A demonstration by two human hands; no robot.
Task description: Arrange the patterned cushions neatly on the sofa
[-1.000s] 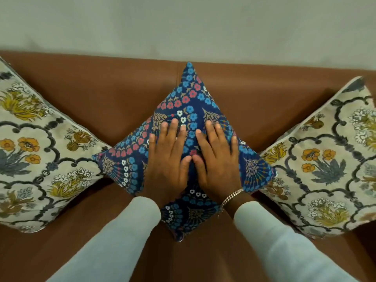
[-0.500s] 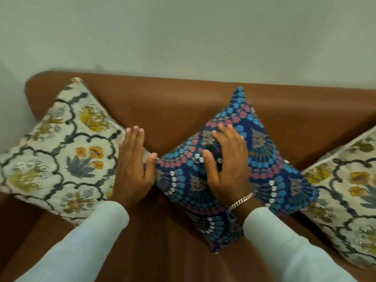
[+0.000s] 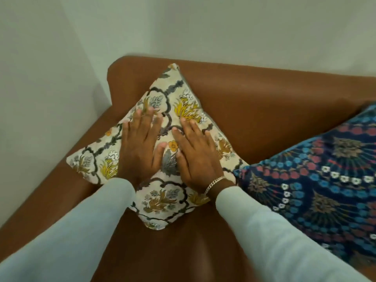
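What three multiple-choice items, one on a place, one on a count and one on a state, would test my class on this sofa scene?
1. Where does the cream floral cushion stand?
A. At the sofa's arm end, left of the blue cushion
B. On the floor
C. Right of the blue cushion

2. How many cushions are in view?
A. One
B. Two
C. Four

3. How are the hands placed?
A. Both flat on the cream cushion
B. Both gripping the blue cushion
C. One raised in the air

Key:
1 A, it leans on the brown sofa by the rounded arm, with the blue patterned cushion to its right.
2 B, only the cream and blue ones show.
3 A, the left hand and right hand lie open on it, fingers spread.
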